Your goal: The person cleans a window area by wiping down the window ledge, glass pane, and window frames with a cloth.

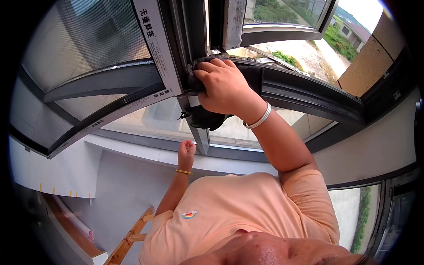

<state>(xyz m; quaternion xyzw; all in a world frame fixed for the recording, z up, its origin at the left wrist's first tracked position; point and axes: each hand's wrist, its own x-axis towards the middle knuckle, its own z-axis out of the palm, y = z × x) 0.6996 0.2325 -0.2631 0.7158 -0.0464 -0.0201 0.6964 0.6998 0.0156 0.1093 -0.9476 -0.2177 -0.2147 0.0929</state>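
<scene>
My right hand (223,86), with a silver bangle on the wrist, is closed over a dark cloth (210,117). It presses the cloth onto the black window frame (309,90), near the corner where the upright meets the horizontal rail. Part of the cloth hangs below the rail and another part lies along it to the right. My left hand (187,152), with a gold-coloured bangle, is held low in front of the lower window, its fingers curled together. A small pale bit shows at its fingertips; what it is, I cannot make out.
An open screened sash (106,84) with printed protective tape fills the left. Another open sash (282,31) is above. Below the lower panes runs a white sill (163,155). A wooden ladder (130,236) stands at lower left. Outside are a path and greenery.
</scene>
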